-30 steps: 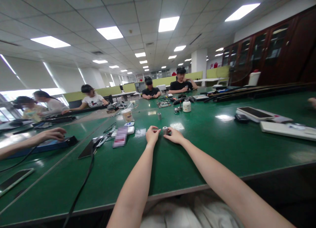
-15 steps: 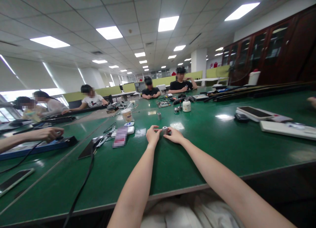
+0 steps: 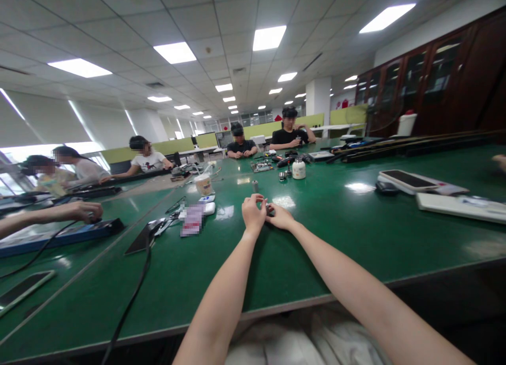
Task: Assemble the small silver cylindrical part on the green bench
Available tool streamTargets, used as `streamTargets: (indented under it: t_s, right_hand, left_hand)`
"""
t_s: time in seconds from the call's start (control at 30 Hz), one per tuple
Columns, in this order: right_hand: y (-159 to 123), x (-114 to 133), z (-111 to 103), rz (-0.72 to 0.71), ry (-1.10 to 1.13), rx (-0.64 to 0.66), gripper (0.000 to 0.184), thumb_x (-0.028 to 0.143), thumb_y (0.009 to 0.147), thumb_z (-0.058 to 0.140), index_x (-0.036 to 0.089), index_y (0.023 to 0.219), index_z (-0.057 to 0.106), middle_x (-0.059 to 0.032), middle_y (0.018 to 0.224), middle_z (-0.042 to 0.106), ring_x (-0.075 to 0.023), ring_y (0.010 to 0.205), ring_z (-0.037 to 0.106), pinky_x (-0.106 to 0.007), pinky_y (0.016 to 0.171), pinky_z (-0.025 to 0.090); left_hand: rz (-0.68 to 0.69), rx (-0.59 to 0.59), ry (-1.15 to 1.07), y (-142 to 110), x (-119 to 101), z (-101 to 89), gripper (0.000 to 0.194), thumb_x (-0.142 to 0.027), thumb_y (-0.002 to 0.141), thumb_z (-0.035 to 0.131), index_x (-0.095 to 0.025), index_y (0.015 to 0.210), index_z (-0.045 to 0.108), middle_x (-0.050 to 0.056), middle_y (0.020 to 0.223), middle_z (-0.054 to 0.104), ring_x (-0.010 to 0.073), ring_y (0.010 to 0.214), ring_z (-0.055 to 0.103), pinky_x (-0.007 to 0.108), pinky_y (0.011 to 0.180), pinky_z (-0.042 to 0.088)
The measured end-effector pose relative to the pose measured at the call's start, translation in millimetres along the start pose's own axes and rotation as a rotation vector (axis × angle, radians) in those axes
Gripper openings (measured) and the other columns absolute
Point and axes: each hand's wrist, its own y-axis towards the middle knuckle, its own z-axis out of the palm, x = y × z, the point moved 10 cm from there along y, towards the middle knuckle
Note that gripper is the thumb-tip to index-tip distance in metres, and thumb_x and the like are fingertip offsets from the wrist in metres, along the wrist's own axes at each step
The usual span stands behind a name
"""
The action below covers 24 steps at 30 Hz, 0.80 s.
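My left hand [image 3: 253,213] is closed, its fingers curled over a small silver metal cylinder [image 3: 270,211] on the green table. From the other side my right hand [image 3: 280,217] has its thumb and fingers closed against the same cylinder. Most of that part is hidden behind the left hand, so its top cannot be made out. Just beyond my hands a second small metal cylinder [image 3: 255,186] stands upright on its own.
Left of my hands are a paper cup [image 3: 204,185], a purple packet [image 3: 193,219] and a black cable [image 3: 138,286]. Farther back stand a white jar [image 3: 299,169] and a circuit board [image 3: 261,166]. Phones lie right. A co-worker's hand [image 3: 85,211] works at left.
My left hand has moved right and over the cylinder, covering most of it. The right hand stays almost in place. A co-worker's hand at left has shifted slightly.
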Motion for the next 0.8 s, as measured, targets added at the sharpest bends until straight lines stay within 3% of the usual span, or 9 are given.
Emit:
streamTargets:
  t_s: [0.8]
  right_hand:
    - [-3.9, 4.4, -3.7, 0.016, -0.001, 0.001, 0.037, 0.037, 0.075, 0.068, 0.024, 0.108, 0.061, -0.0031, 0.107, 0.069, -0.0196, 0.088, 0.066, -0.028, 0.075, 0.047]
  left_hand:
    - [-0.036, 0.074, -0.029, -0.7, 5.0, 10.4, 0.012, -0.016, 0.079, 0.059, -0.021, 0.091, 0.059, 0.002, 0.082, 0.07, 0.019, 0.085, 0.063, 0.032, 0.082, 0.044]
